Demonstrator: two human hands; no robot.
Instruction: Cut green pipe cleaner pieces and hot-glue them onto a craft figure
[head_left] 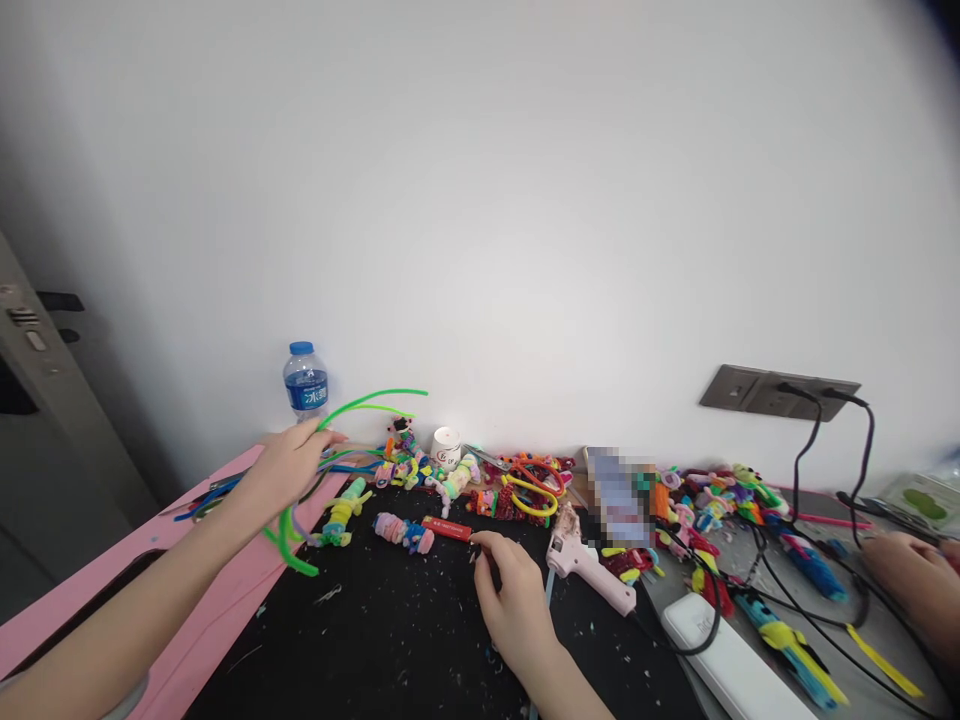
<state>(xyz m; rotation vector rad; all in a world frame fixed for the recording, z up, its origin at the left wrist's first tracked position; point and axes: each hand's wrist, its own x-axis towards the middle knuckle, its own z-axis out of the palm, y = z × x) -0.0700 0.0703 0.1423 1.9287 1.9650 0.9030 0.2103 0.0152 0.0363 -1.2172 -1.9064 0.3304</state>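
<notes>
My left hand (289, 465) is closed round a bundle of green pipe cleaners (360, 405), lifted over the pink board (187, 600) at the table's left. The stems curve up and right past a water bottle (305, 382). My right hand (514, 590) rests on the black mat (390, 640), fingers curled and pinched at the end of a red utility knife (448, 529). A small pink and blue pipe-cleaner figure (405, 532) lies just left of that knife. A pink glue gun (585, 562) sits right of my right hand.
Several pipe-cleaner figures, red and yellow scissors (534, 487) and a white cup (445, 447) line the wall. Black cables (802, 590) run from a wall socket (780, 392) to a white power strip (731, 665). Another person's hand (911, 580) rests at the right edge.
</notes>
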